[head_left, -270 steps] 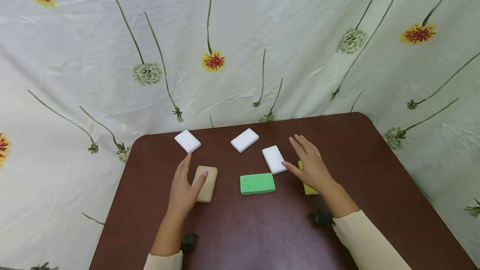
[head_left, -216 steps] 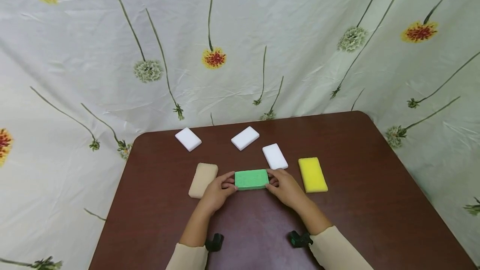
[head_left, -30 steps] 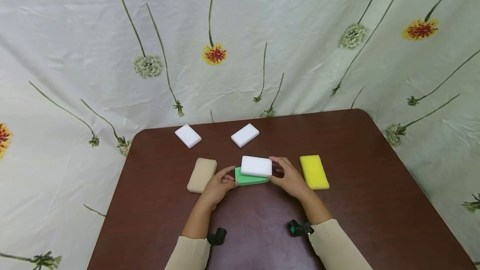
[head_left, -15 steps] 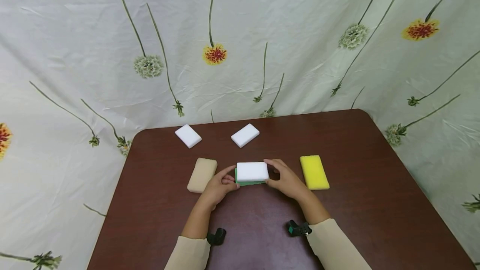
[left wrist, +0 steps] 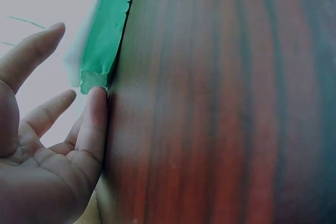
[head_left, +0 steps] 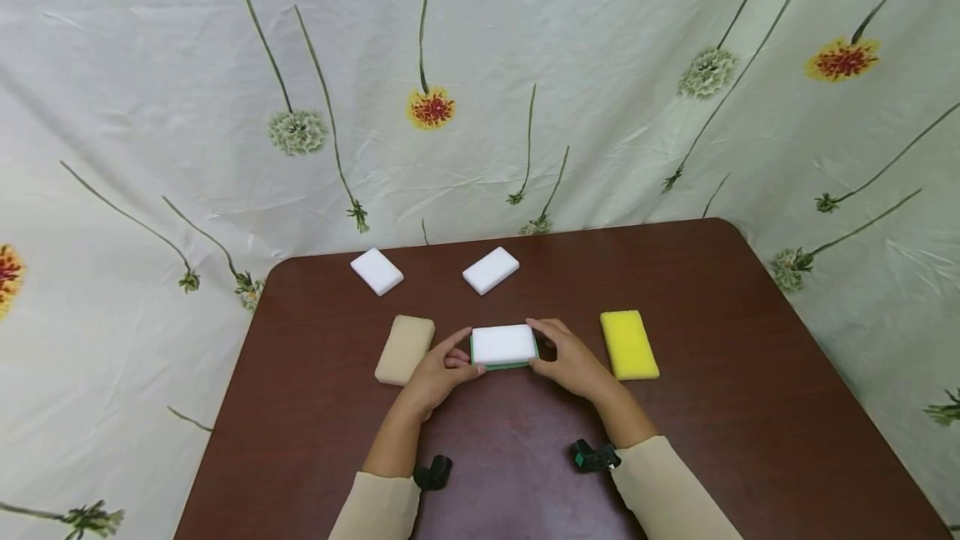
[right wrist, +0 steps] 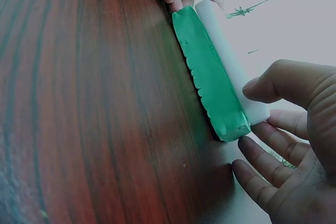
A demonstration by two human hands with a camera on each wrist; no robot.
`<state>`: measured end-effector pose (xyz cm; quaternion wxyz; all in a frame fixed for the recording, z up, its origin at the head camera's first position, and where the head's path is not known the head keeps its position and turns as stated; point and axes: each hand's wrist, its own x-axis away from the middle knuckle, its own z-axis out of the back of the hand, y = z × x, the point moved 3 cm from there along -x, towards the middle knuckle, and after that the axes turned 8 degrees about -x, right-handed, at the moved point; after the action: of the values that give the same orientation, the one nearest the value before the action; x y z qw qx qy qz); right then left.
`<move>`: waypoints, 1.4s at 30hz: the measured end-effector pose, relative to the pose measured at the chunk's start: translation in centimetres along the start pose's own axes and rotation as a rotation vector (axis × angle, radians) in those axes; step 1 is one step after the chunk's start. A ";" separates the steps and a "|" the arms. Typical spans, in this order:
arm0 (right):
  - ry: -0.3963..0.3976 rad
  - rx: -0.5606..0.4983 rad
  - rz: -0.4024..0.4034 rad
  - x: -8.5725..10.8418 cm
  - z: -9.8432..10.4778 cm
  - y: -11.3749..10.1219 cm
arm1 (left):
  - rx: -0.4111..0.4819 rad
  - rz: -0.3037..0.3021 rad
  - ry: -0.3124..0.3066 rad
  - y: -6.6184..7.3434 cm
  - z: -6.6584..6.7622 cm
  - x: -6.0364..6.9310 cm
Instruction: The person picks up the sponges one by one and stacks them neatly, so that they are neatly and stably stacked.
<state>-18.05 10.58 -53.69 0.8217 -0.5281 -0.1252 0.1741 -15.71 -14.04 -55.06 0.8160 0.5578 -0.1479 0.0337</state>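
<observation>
Here's your upper block [head_left: 503, 344] lying on the lower block [right wrist: 210, 74], between your left hand [head_left: 437, 375] and your right hand [head_left: 576, 363]. Left block [head_left: 403, 348] just beside your left hand, right block [head_left: 629, 345] to your right, and beyond, toward the far edge of the table [head_left: 547, 473], the far-left block [head_left: 377, 272] and far-middle block [head_left: 491, 271], cloth [head_left: 480, 32] behind.

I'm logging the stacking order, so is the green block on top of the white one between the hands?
No, the white block lies on top, with the green block beneath it.
</observation>
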 end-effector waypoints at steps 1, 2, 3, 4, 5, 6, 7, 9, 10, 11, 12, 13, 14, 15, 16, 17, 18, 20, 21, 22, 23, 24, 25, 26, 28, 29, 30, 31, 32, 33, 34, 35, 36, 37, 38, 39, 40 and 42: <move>0.002 0.003 0.002 0.0 0.0 0.0 | -0.005 -0.002 0.001 0.0 0.0 0.0; 0.005 0.008 0.003 0.0 0.0 0.0 | -0.011 -0.005 0.003 0.0 0.0 0.0; 0.007 0.012 0.004 0.0 -0.1 0.0 | -0.018 -0.006 0.003 0.0 0.0 0.0; 0.010 0.015 0.004 -0.1 -0.1 -0.1 | -0.024 -0.007 0.004 0.0 0.0 0.0; 0.012 0.017 0.005 -0.1 -0.1 -0.1 | -0.029 -0.007 0.004 0.0 0.0 0.0; 0.014 0.021 0.005 -0.1 -0.1 -0.1 | -0.035 -0.006 0.004 0.0 0.0 0.0; 0.015 0.023 0.005 -0.1 -0.1 -0.1 | -0.040 -0.007 0.003 0.0 0.0 0.0; 0.017 0.027 0.004 -0.1 -0.1 -0.1 | -0.048 -0.007 -0.001 -0.1 0.0 0.0; 0.018 0.029 0.003 -0.1 -0.1 -0.1 | -0.051 -0.008 -0.001 -0.1 0.0 0.0; 0.018 0.029 0.003 -0.1 -0.1 -0.1 | -0.054 -0.011 -0.001 0.0 0.0 0.0; 0.017 0.029 0.002 -0.1 -0.1 -0.1 | -0.058 -0.013 -0.002 0.0 0.0 0.0; 0.018 0.029 0.001 -0.1 -0.1 -0.1 | -0.060 -0.015 -0.004 0.0 0.0 0.1; 0.017 0.029 0.000 -0.1 -0.1 -0.1 | -0.061 -0.018 -0.007 0.0 0.0 0.1; 0.017 0.029 -0.001 -0.1 -0.1 -0.1 | -0.064 -0.021 -0.010 0.0 0.0 0.0; 0.017 0.028 -0.002 -0.1 -0.1 -0.1 | -0.067 -0.024 -0.013 0.1 0.0 0.0; 0.016 0.029 -0.003 -0.1 -0.1 -0.1 | -0.068 -0.026 -0.015 0.1 0.1 0.0; 0.015 0.030 -0.003 -0.1 -0.1 -0.1 | -0.068 -0.026 -0.021 0.1 0.1 0.0; 0.013 0.032 -0.006 -0.1 -0.1 -0.1 | -0.067 -0.030 -0.028 0.1 0.1 0.1; 0.012 0.033 -0.008 -0.1 -0.1 -0.1 | -0.066 -0.033 -0.031 0.2 0.1 0.2; 0.012 0.034 -0.009 0.0 -0.1 -0.1 | -0.062 -0.033 -0.032 0.2 0.1 0.2; 0.011 0.035 -0.011 0.0 -0.1 -0.1 | -0.057 -0.034 -0.033 0.2 0.2 0.3; 0.010 0.034 -0.011 0.0 -0.1 -0.1 | -0.054 -0.035 -0.034 0.2 0.2 0.3; 0.009 0.032 -0.011 0.0 -0.1 -0.1 | -0.050 -0.038 -0.032 0.3 0.2 0.3; 0.008 0.029 -0.012 0.0 -0.1 -0.1 | -0.048 -0.041 -0.030 0.3 0.2 0.4; 0.007 0.023 -0.011 0.0 -0.1 -0.2 | -0.043 -0.041 -0.024 0.3 0.2 0.4; 0.006 0.019 -0.011 0.1 -0.1 -0.2 | -0.041 -0.043 -0.022 0.4 0.1 0.4; 0.006 0.016 -0.010 0.1 -0.1 -0.2 | -0.039 -0.043 -0.019 0.4 0.1 0.4; 0.006 0.015 -0.010 0.1 -0.1 -0.2 | -0.039 -0.043 -0.016 0.4 0.1 0.4; 0.005 0.014 -0.011 0.1 -0.1 -0.2 | -0.038 -0.041 -0.012 0.3 0.1 0.4; 0.005 0.013 -0.012 0.1 -0.1 -0.2 | -0.036 -0.039 -0.008 0.3 0.0 0.4; 0.004 0.010 -0.013 0.1 -0.1 -0.2 | -0.034 -0.036 -0.005 0.4 0.0 0.4; 0.003 0.008 -0.014 0.1 -0.2 -0.2 | -0.034 -0.034 0.000 0.4 -0.1 0.4; 0.003 0.005 -0.015 0.2 -0.2 -0.1 | -0.034 -0.031 0.004 0.5 -0.1 0.5; 0.003 0.002 -0.015 0.2 -0.2 -0.1 | -0.036 -0.028 0.010 0.6 -0.2 0.6; 0.002 0.000 -0.014 0.2 -0.2 -0.1 | -0.037 -0.025 0.015 0.7 -0.2 0.7; 0.003 -0.002 -0.013 0.2 -0.2 -0.1 | -0.039 -0.022 0.019 0.8 -0.3 0.7; 0.003 -0.003 -0.011 0.2 -0.2 0.0 | -0.041 -0.019 0.023 0.9 -0.3 0.9; 0.005 -0.003 -0.005 0.2 -0.2 0.0 | -0.046 -0.015 0.031 1.2 -0.3 1.0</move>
<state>-17.83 10.47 -53.78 0.8216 -0.5294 -0.1247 0.1705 -14.92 -13.44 -53.81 0.8311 0.5392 -0.1318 0.0327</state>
